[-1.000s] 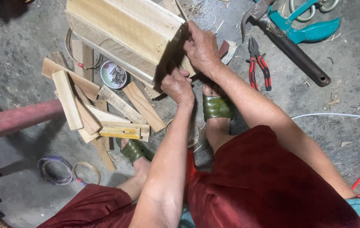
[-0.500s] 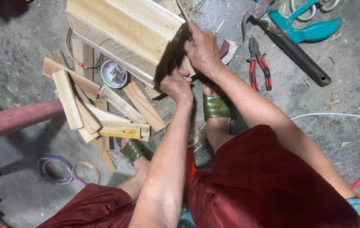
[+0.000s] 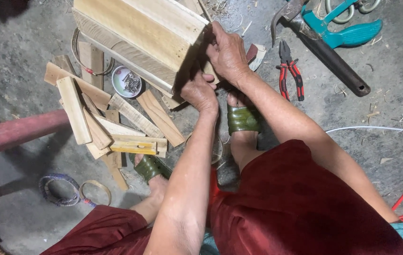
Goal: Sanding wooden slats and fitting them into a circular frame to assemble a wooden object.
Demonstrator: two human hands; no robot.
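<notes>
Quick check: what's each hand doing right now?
Left hand: closed on the end of the wooden box.
Right hand: gripping the same box end.

Soft even daylight, sharp (faint shadows)

The wooden box (image 3: 140,38) is pale yellow with light brown grain. Below it, the wood pieces (image 3: 102,125) are the same pale colour. To its right, the pliers (image 3: 290,70) have red and black handles, and the saw handle (image 3: 348,28) is teal. Under the box, the sandals (image 3: 243,119) are dark green and the shorts (image 3: 296,208) are dark red.
</notes>
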